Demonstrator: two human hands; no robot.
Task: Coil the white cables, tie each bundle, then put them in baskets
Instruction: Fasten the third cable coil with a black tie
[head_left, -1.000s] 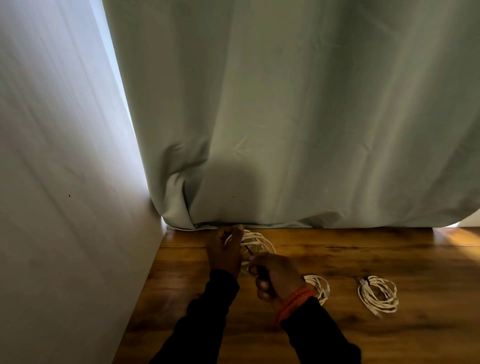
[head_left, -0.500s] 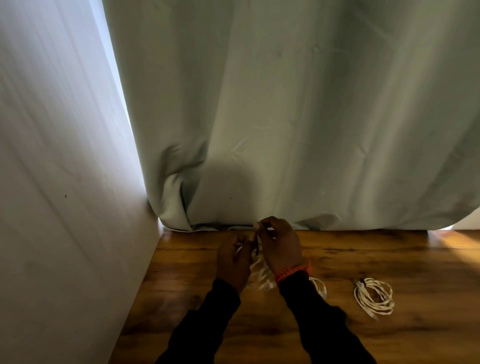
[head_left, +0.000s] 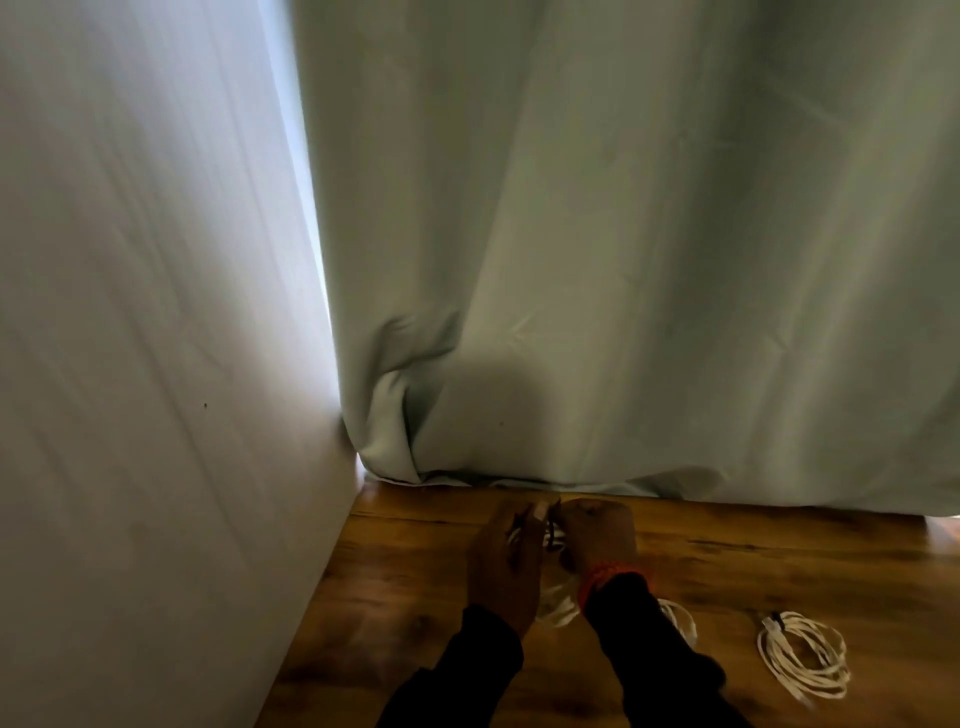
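Two bare hands, left hand (head_left: 503, 564) and right hand (head_left: 598, 535). Both arms in long black fabric sleeves (head_left: 660, 654) reaching the wrists, entering from 6 o'clock. Orange-red beaded band (head_left: 602, 576) round the right wrist, just above the cuff. No rings or gloves visible.

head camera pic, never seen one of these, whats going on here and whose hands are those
This single picture comes from a camera worn on a person's head, looking forward and down, so the hands are the wearer's own. There is no robot. The left hand and right hand meet over a wooden table, both gripping a white cable bundle that hangs between them, apparently to tie it. Two more coiled cables lie on the table: one partly hidden behind the right sleeve, another farther right. A pale curtain hangs behind, a wall at left. No baskets are in view.
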